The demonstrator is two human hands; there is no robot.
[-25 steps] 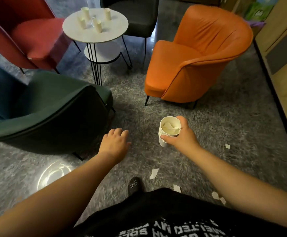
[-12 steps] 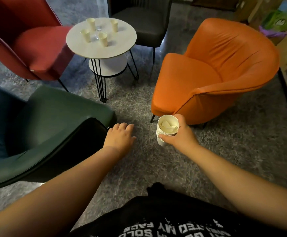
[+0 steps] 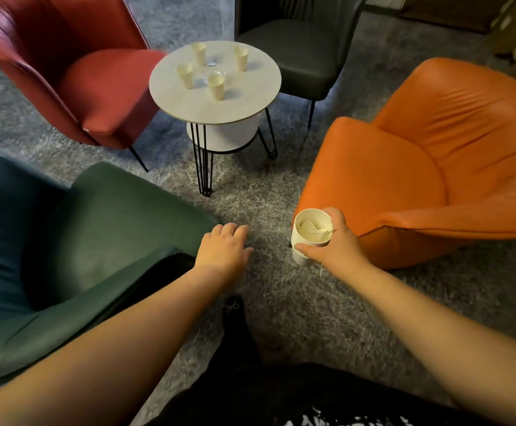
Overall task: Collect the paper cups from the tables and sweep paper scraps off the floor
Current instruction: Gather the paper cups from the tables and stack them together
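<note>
Since the earlier frame the view has come nearer the table [image 3: 216, 109], which now sits lower and larger ahead, and the scraps that lay near the feet are out of sight; both hands have kept their places in front of the body. The right hand [image 3: 332, 244] grips a stack [image 3: 310, 233] of nested paper cups, thumb across the near side and fingers curled round the far side, with folded scraps [image 3: 312, 230] of paper lying inside the top cup. The left hand [image 3: 224, 249] is held out palm down over the carpet [image 3: 281, 302], fingers loosely extended and holding nothing, just beside the front edge of the green chair [image 3: 97, 241]. The stack hangs in front of the near corner of the orange chair [image 3: 419, 179]. A dark shoe [image 3: 233, 312] shows on the carpet between the forearms. Farther out stands the round table on thin black legs, with a lower white shelf under its top. Four cups [image 3: 215, 87] stand upright on the tabletop, well apart from one another, around a small clear glass thing [image 3: 213, 75] whose form is blurred. A red chair [image 3: 75, 75] stands left of the table and a dark grey chair [image 3: 299, 53] behind it. Two pale scraps lie on the floor at the far left edge, by the red chair.
</note>
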